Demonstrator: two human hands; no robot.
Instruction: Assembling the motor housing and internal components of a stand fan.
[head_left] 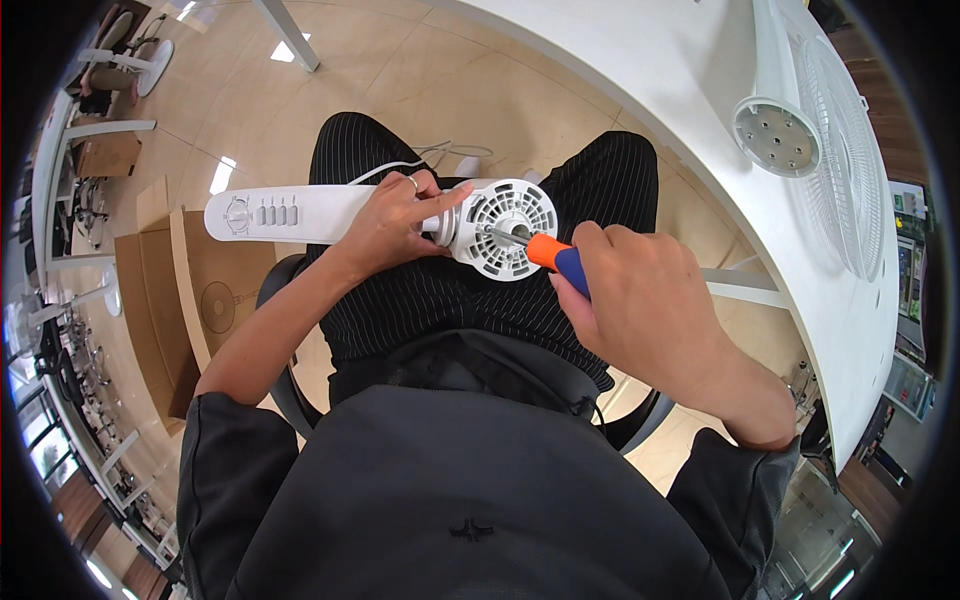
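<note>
At the frame's centre, one white fan column lies across the seated person's lap, its round vented end facing up. The left hand is closed around the column just left of that end, index finger stretched along it. The right hand is closed on one orange-and-blue screwdriver, its tip in the vented end. Upper right, one fan grille and one round-ended stand piece lie on the white table. At left, one open cardboard box sits on the floor; its contents cannot be made out.
</note>
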